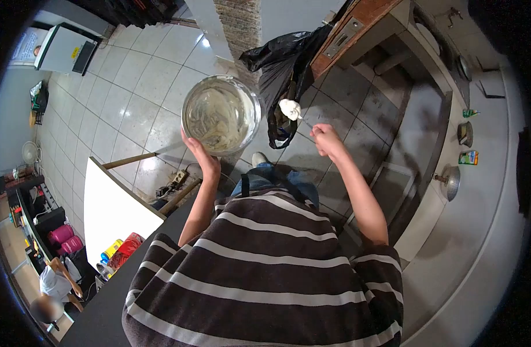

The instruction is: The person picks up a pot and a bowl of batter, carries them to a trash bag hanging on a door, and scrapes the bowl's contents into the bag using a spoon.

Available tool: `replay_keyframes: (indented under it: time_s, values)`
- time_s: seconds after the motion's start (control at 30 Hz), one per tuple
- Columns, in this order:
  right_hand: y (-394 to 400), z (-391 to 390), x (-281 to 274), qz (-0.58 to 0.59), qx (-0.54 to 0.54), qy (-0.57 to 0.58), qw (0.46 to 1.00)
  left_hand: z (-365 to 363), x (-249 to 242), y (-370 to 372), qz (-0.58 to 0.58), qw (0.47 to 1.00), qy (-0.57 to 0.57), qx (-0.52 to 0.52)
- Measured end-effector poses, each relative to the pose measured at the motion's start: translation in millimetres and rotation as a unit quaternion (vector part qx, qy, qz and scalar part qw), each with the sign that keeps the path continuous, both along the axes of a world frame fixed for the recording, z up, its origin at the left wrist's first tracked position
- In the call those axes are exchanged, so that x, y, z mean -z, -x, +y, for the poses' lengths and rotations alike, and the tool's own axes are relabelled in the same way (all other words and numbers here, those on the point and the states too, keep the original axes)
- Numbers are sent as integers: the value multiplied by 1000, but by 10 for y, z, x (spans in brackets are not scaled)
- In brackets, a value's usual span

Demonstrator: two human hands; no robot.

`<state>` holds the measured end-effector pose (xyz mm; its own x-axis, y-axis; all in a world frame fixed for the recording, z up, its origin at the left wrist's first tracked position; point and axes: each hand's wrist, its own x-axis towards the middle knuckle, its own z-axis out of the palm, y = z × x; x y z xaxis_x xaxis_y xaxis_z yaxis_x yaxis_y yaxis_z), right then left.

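Left hand [205, 160] holds a clear bowl [255, 110] by its near edge. Right hand [328, 140] grips a utensil [305, 121] tipped with white paste [290, 109].

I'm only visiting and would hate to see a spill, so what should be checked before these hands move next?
1. Bowl supported: ok, the left hand holds its side.
2. Utensil gripped: ok, the right hand is closed on its handle.
3. White clump on the utensil's end: ok.
4. Bowl free of residue: not ok, pale smears line the inside.
5. Black bag directly beneath the clump: cannot tell from this single overhead view.
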<state>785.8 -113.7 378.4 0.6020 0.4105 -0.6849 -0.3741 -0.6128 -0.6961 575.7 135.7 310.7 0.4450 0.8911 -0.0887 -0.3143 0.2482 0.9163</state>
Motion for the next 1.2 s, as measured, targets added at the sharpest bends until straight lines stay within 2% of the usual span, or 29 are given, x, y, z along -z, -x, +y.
replay_keyframes:
  time_s: [0.07,0.1,0.13,0.17,0.2,0.23,0.33,0.37,0.43,0.53,0.57,0.63,0.67,0.73,0.77,0.83,0.87,0.93,1.07,1.17,1.2]
  values:
    - [-27,156,135,-107,-57,119,985,9,-39,24,-3,1000,-6,2]
    - [-28,188,298,-107,-60,117,986,14,-47,44,6,1000,0,-2]
    - [23,275,361,-243,-114,131,954,19,-77,60,16,1000,6,-7]
    - [57,326,404,-375,-163,143,901,16,-106,78,17,1000,4,-10]
    - [106,377,453,-381,-196,211,879,-7,-132,84,8,1000,4,-9]
    - [182,451,407,-382,-196,211,878,-23,-156,76,-3,1000,4,-9]
    - [341,531,386,-495,-278,287,771,-11,-63,87,0,999,23,-23]
    - [369,523,406,-498,-279,286,770,-11,-86,72,-2,999,22,-24]
    - [427,516,414,-545,-281,305,729,-19,-142,47,0,1000,3,-16]
    - [470,438,355,-552,-292,312,716,21,-1,54,5,1000,12,-22]
    - [473,412,313,-553,-291,312,716,27,24,38,4,1000,12,-22]
    - [496,376,198,-506,-270,290,766,41,53,23,5,1000,8,-29]
    - [521,370,60,-506,-270,289,767,48,44,17,6,1000,8,-29]
    - [560,330,-202,-465,-230,263,813,34,2,0,20,1000,-2,-17]
    - [542,294,-218,-464,-229,265,814,23,-34,-16,20,1000,-1,-15]
    - [483,217,-240,-393,-159,208,882,10,-117,-39,32,999,-28,3]
    - [496,205,-345,-392,-161,207,882,-1,-135,-53,33,999,-28,1]
    - [566,184,-623,-363,-104,124,918,-9,-161,-69,17,999,-45,-2]
    - [564,218,-904,-356,-81,49,930,-16,-156,-93,22,999,-42,13]
    - [489,313,-952,-342,-149,41,927,-44,-220,-124,21,999,-37,32]
    - [463,341,-876,-371,-181,36,910,-47,-247,-130,0,998,-25,53]
